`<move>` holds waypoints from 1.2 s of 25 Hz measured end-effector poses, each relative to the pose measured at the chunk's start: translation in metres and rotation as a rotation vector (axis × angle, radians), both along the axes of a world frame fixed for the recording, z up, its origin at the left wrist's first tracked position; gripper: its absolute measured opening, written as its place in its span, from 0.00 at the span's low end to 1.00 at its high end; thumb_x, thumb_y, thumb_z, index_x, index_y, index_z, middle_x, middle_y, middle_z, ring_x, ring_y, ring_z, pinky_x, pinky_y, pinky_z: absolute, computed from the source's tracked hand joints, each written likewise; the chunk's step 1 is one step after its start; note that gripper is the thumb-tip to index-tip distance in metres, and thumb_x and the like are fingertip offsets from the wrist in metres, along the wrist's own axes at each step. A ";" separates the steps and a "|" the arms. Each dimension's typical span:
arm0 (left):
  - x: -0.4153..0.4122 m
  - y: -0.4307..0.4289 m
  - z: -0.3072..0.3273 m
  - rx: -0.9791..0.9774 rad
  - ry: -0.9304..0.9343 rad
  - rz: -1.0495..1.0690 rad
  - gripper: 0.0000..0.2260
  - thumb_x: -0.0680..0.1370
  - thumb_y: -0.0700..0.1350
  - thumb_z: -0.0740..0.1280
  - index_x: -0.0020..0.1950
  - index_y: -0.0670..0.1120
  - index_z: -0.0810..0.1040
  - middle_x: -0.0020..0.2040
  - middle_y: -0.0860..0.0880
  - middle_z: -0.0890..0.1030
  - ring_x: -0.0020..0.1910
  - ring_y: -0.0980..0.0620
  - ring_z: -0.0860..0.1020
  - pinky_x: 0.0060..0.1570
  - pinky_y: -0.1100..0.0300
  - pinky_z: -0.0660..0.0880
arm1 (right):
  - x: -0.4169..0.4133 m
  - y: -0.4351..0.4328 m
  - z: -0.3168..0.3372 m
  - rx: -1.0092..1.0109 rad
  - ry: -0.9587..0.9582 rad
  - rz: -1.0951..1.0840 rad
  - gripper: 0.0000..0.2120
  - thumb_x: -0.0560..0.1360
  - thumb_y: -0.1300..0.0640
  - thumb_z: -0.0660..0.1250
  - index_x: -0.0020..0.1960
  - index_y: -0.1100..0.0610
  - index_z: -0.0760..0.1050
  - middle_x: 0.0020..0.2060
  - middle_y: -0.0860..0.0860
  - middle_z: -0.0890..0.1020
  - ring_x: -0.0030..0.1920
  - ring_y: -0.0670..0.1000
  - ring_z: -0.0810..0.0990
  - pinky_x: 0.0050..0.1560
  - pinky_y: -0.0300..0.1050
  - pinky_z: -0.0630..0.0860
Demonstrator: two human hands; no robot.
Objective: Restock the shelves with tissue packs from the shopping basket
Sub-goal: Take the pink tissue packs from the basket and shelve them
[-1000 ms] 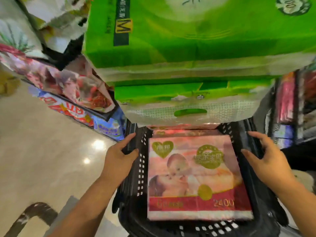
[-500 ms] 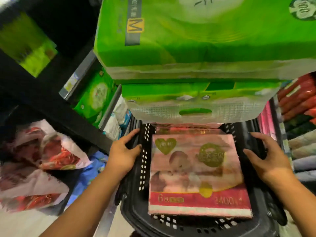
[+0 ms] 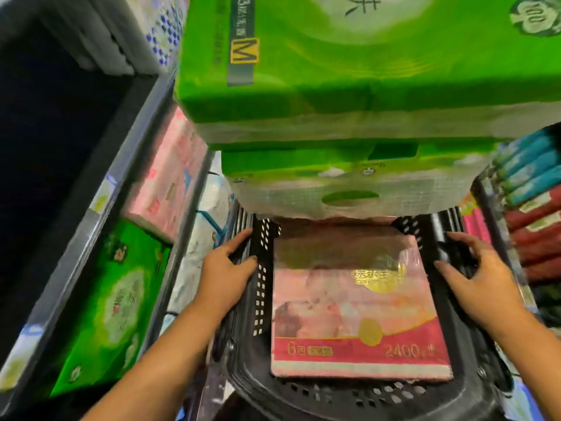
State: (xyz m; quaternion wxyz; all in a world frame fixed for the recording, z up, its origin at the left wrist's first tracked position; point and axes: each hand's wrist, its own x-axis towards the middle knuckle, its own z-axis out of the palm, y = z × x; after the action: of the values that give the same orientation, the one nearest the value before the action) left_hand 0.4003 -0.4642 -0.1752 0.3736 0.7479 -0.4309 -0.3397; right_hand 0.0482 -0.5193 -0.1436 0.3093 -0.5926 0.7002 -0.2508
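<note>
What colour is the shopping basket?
The basket is black, with small holes in its walls; the head view shows it.

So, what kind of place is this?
Probably a supermarket aisle: shelves stocked with wrapped tissue packs, and a black shopping basket carrying a pink tissue pack with green packs stacked above.

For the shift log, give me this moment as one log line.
left hand: grips basket left rim | right hand: grips right rim | pink pack: flat in basket | green packs: stacked over far end
</note>
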 end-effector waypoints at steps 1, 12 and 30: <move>0.013 -0.038 -0.002 -0.002 0.002 -0.005 0.25 0.71 0.33 0.71 0.65 0.51 0.76 0.58 0.55 0.78 0.54 0.67 0.76 0.54 0.80 0.66 | 0.011 -0.034 -0.004 -0.010 0.001 -0.019 0.22 0.73 0.66 0.71 0.66 0.60 0.72 0.59 0.58 0.77 0.61 0.57 0.74 0.57 0.42 0.65; 0.077 -0.368 -0.049 0.069 0.007 0.007 0.24 0.73 0.35 0.70 0.66 0.54 0.76 0.53 0.57 0.80 0.44 0.70 0.77 0.47 0.80 0.69 | 0.075 -0.358 -0.076 0.030 -0.006 -0.047 0.22 0.71 0.64 0.73 0.64 0.57 0.74 0.59 0.55 0.78 0.58 0.56 0.75 0.59 0.44 0.67; 0.240 -0.692 -0.327 0.059 -0.078 0.018 0.24 0.73 0.33 0.71 0.63 0.56 0.76 0.51 0.63 0.77 0.44 0.79 0.74 0.45 0.81 0.68 | 0.239 -0.686 -0.358 0.057 -0.029 -0.038 0.23 0.71 0.62 0.74 0.63 0.52 0.73 0.53 0.51 0.78 0.50 0.52 0.77 0.57 0.49 0.73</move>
State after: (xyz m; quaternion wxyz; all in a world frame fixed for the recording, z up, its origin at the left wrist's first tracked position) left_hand 0.6401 -1.1564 -0.5022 0.3373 0.7751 -0.4281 -0.3196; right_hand 0.2871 -1.2051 -0.5015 0.3314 -0.5663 0.7138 -0.2449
